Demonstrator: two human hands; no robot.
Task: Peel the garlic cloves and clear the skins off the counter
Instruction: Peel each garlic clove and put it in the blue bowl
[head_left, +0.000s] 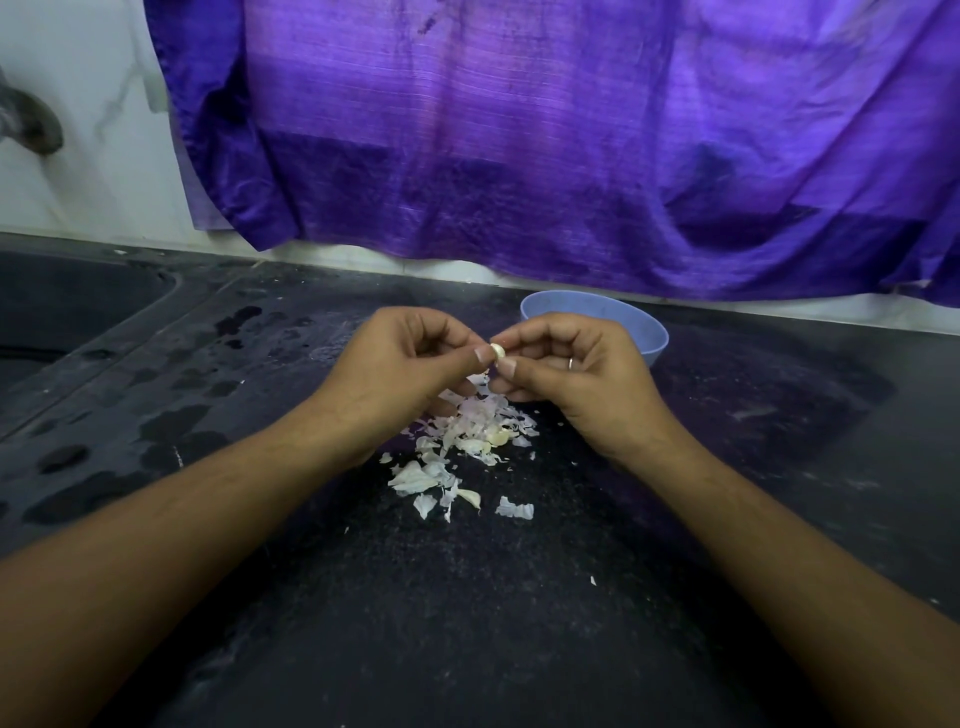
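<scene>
At frame centre a clove (497, 352) is pinched by the fingers (480, 355) of both the left hand (400, 374) and right hand (571, 374), above the skins (467, 436) heaped on the worktop (467, 623). If squeezed too hard, it could be shot out and lost among them, missing the bowl (655, 340) behind.

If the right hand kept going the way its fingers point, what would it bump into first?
Probably the left hand. The right hand points sideways at it, and both pinch the same garlic clove, so only that clove lies between them.
</scene>
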